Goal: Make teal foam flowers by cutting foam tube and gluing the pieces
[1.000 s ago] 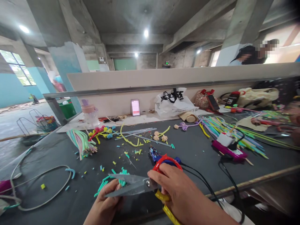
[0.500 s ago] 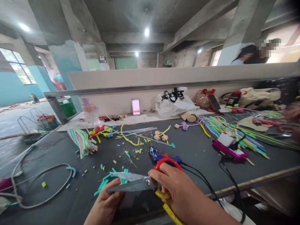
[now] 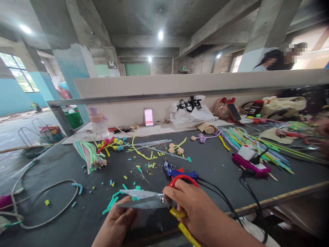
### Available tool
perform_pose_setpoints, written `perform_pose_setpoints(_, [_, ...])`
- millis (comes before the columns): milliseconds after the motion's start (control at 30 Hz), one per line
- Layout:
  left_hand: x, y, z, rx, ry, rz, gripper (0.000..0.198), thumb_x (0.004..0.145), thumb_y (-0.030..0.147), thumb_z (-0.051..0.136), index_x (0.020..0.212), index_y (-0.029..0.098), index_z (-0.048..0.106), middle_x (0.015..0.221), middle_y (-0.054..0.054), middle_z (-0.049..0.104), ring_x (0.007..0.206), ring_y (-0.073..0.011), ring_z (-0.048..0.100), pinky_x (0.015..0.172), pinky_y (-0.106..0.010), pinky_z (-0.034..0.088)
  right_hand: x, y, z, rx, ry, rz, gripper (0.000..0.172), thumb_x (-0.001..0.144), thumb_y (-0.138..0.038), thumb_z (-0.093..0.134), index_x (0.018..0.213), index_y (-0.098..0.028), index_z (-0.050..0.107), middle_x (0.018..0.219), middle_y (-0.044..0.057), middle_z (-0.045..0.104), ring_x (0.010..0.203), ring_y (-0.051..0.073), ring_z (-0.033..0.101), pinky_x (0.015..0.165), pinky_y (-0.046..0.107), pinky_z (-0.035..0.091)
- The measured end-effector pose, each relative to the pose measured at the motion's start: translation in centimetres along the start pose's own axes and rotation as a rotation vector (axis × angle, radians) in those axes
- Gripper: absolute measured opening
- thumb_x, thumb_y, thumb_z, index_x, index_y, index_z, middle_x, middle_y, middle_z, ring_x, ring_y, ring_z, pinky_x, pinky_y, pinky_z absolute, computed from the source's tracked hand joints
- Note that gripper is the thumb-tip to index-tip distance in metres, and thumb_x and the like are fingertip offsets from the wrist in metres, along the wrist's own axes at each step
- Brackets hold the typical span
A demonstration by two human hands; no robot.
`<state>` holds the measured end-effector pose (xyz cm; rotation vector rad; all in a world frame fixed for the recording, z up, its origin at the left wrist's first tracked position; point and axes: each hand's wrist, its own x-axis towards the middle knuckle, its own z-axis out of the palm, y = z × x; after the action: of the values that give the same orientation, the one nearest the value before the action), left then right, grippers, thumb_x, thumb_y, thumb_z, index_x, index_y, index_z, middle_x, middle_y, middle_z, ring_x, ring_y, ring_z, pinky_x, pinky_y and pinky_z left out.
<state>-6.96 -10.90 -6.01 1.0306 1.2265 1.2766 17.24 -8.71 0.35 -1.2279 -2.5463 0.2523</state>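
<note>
My right hand (image 3: 190, 202) is wrapped round the handles of large scissors (image 3: 144, 201), red on the upper loop and yellow on the lower. Their blades are parted and point left, across the fingertips of my left hand (image 3: 119, 218). That hand is closed on a teal chenille stem (image 3: 136, 198), partly hidden by the blades. Cut teal pieces (image 3: 111, 203) lie on the dark table just beyond my left thumb. Behind the scissors rests a blue glue gun (image 3: 180, 171) with its black cord trailing right.
Yellow and blue scraps (image 3: 125, 177) are scattered ahead. A pastel stem bundle (image 3: 89, 156) lies left, near a pale cable loop (image 3: 48, 181). To the right are a magenta glue gun (image 3: 253, 167) and long coloured stems (image 3: 277, 156). A co-worker's hand (image 3: 323, 128) shows at the right edge.
Both my hands and the scissors stay almost in place, the blades still parted. The whole view shifts very slightly.
</note>
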Motion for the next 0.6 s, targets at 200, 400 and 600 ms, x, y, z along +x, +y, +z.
perform_pose_setpoints(200, [-0.1,0.0,0.7,-0.144,0.008,-0.026,0.038,0.054,0.052,0.077,0.058,0.016,0.066,0.050,0.003,0.048,0.049,-0.0102,0.040,0.048,-0.020,0.038,0.0,0.5,0.7,-0.017,-0.001,-0.009,0.050,0.059,-0.005,0.052,0.104,-0.028,0.051,0.083,-0.002,0.053,0.066,0.013,0.047,0.054,0.025,0.024])
perform_pose_setpoints(400, [-0.3,0.3,0.4,-0.130,0.051,-0.056,0.040,0.052,0.050,0.079,0.054,0.014,0.063,0.056,0.002,0.048,0.055,-0.0096,0.041,0.053,-0.020,0.037,0.1,0.4,0.6,0.014,0.010,-0.026,0.056,0.060,-0.004,0.051,0.110,-0.028,0.050,0.081,-0.002,0.053,0.064,0.013,0.047,0.055,0.025,0.027])
perform_pose_setpoints(600, [-1.0,0.9,0.4,-0.248,-0.229,-0.060,0.045,0.061,0.054,0.072,0.049,0.014,0.058,0.046,0.002,0.040,0.046,-0.0074,0.031,0.046,-0.023,0.024,0.5,0.7,-1.4,0.390,0.093,0.009,0.062,0.061,0.000,0.049,0.117,-0.028,0.047,0.097,0.000,0.052,0.082,0.013,0.051,0.071,0.024,0.039])
